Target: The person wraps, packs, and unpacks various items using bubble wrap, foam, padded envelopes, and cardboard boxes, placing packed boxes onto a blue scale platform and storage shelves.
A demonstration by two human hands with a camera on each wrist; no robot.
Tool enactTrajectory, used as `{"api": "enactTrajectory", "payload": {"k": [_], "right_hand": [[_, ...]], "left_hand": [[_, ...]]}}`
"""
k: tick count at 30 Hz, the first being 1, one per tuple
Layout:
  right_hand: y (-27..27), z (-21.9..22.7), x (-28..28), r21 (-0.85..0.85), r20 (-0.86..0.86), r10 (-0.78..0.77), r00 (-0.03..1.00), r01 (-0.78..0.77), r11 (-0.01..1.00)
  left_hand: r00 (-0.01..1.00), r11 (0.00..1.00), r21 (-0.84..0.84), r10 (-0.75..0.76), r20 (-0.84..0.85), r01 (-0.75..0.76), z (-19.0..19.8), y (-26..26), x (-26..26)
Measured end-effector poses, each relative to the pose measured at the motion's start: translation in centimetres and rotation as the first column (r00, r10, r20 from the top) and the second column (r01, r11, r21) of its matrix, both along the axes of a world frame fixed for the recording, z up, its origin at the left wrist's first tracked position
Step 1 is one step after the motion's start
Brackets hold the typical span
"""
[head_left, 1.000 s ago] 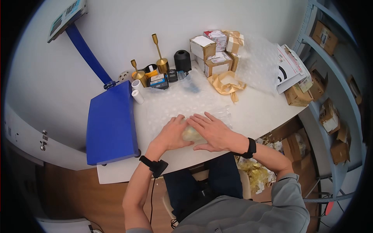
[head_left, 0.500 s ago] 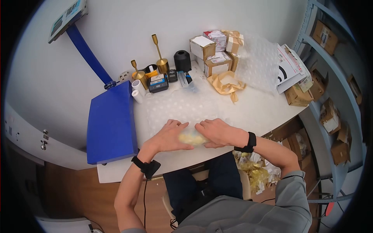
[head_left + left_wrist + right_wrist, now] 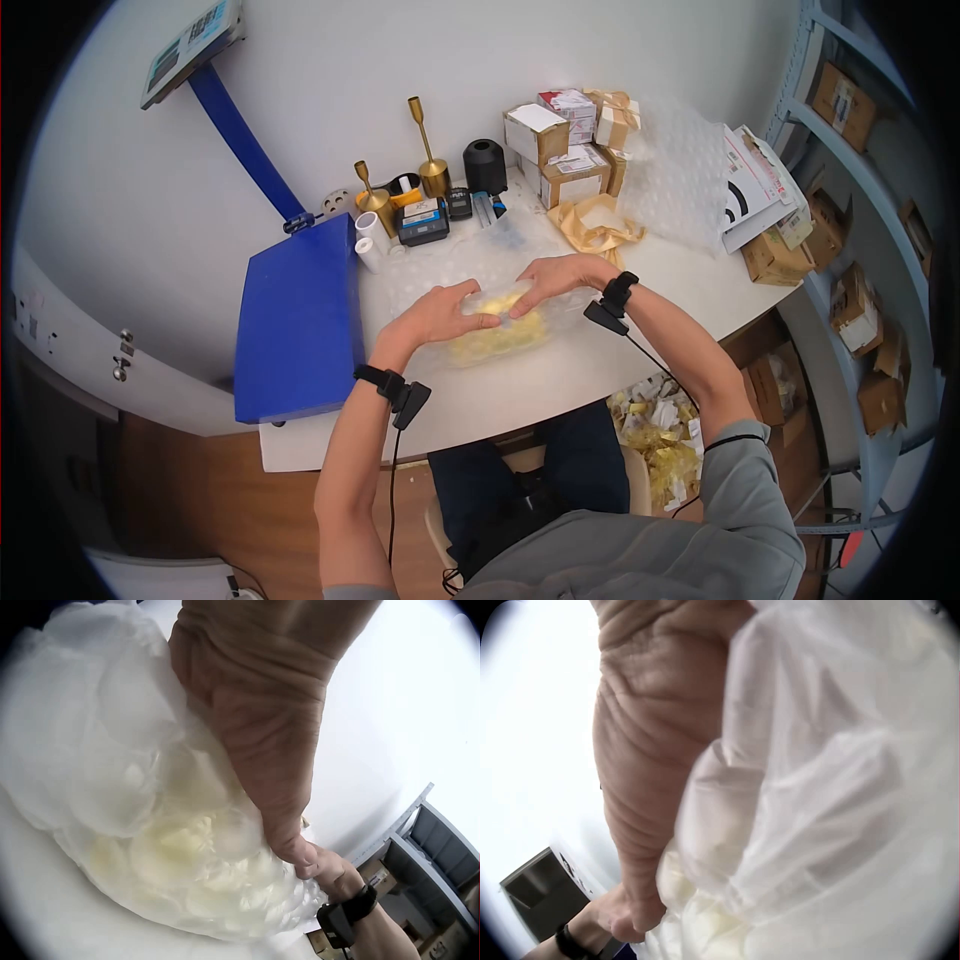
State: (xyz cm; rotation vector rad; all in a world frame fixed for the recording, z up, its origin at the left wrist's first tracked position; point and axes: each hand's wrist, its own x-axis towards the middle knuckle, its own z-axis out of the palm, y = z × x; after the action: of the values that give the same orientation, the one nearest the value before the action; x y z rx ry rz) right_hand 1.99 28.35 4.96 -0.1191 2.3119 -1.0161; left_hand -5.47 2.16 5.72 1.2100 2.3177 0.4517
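"Bubble-wrapped bundle [image 3: 497, 345] is seen right of the blue scale [image 3: 300, 325], apart from it. How is it held?"

"It is gripped between both hands, thumbs on top: by the left hand [image 3: 438, 313] from the scale side, by the right hand [image 3: 562, 278] from the opposite side. The other fingers are mostly hidden."

"And its long axis?"

"It is pointed roughly away from the scale. Neither hand is nearer, so any turn should, it is judged, be guided equally by both."

Bundle in bubble wrap [image 3: 500, 345] at the near side of the table [image 3: 680, 285]
The scale [image 3: 300, 330] stands left, candlesticks [image 3: 434, 178] behind, stacked boxes [image 3: 576, 186] behind to the right; shelves [image 3: 840, 142] rise beyond the right end.
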Motion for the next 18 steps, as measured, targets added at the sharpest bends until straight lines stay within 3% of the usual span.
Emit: {"api": "enactTrajectory", "payload": {"k": [1, 3, 5, 8, 10, 12, 13, 14, 15, 16, 18], "right_hand": [[0.3, -0.8, -0.5, 0.004, -0.007, 0.001, 1.0, -0.001, 1.0], [0.5, -2.4, -1.0, 0.205, -0.326, -0.186, 0.927, 0.261, 0.943], [0.2, -1.5, -1.2, 0.273, -0.343, -0.174, 0.923, 0.276, 0.922], [-0.7, 0.2, -0.5, 0.385, -0.405, -0.11, 0.908, 0.278, 0.88], [-1.1, -0.3, -0.3, 0.435, -0.453, -0.049, 0.89, 0.269, 0.86], [-1.8, -2.8, 0.3, 0.467, -0.782, 0.238, 0.576, 0.29, 0.835], [-2.4, -3.4, 1.0, 0.467, -0.781, 0.237, 0.578, 0.287, 0.837], [-3.0, -4.0, 1.9, 0.359, -0.805, 0.171, 0.569, 0.236, 0.903], [-3.6, -4.4, 2.7, 0.243, -0.821, 0.104, 0.562, 0.18, 0.953], [-3.9, -4.3, 3.5, 0.242, -0.822, 0.108, 0.56, 0.171, 0.955], [-4.3, -3.5, 5.5, 0.32, -0.882, 0.224, 0.414, 0.179, 0.93]], "left_hand": [[0.998, 0.997, 0.072, 0.002, -0.056, 0.002, -2.0, 0.3, -1.6], [0.994, 0.989, 0.146, 0.007, -0.111, 0.01, -4.5, 0.8, -3.6], [0.869, 0.99, 0.125, 0.008, -0.495, 0.062, -5.3, 1.0, -4.2], [0.793, 0.975, 0.208, 0.064, -0.606, 0.081, -5.3, 1.2, -3.0], [0.825, 0.983, 0.183, 0.078, -0.56, 0.031, -4.2, 1.9, -0.2], [0.851, 0.987, 0.157, 0.097, -0.515, -0.017, -4.7, 2.5, 1.8], [0.801, 0.959, 0.282, 0.167, -0.575, 0.003, -5.8, 2.3, 2.6], [0.745, 0.916, 0.4, 0.245, -0.62, 0.032, -6.3, 2.1, 3.2], [0.746, 0.917, 0.398, 0.249, -0.618, 0.023, -6.6, 1.9, 3.4], [0.77, 0.92, 0.391, 0.234, -0.593, 0.022, -6.4, 1.7, 3.5], [0.788, 0.923, 0.384, 0.224, -0.574, 0.017, -6.0, 1.1, 3.1]]}}
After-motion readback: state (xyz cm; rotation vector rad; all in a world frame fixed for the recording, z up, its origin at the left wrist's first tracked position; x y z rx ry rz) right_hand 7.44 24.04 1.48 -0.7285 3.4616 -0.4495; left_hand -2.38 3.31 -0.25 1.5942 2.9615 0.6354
